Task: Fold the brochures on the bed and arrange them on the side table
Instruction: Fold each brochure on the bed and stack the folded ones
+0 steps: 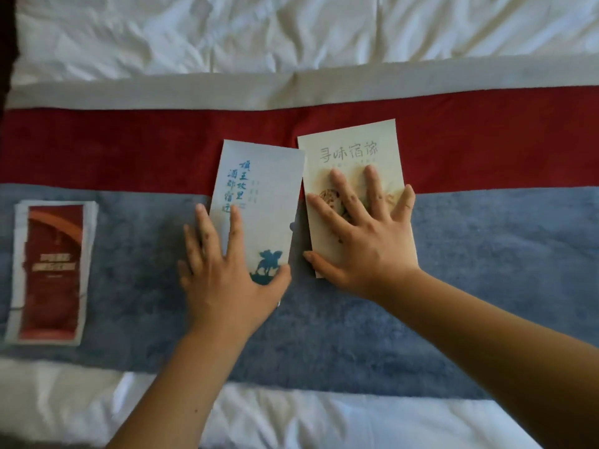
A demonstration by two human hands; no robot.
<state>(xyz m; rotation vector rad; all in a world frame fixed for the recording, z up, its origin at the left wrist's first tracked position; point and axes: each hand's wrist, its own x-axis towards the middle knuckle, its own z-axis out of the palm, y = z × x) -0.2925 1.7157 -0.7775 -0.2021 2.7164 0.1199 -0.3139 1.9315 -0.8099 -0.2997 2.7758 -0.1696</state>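
Bed (291, 34), white linen, runner (486, 254) of red and blue bands lying across it. Three brochures sitting on the runner.

Left hand (223, 280) lying flat and spread on the pale blue brochure (262, 202); thumb pressing its lower edge, outer fingers overhanging its 9 o'clock side onto the cloth.

Right hand (359, 241) pressing flat, fingers fanned wide, on the cream brochure (353, 150), just beside the blue one at its 3 o'clock, corners nearly touching.

Red brochure (53, 273) lying well apart at 9 o'clock, blurred, untouched.
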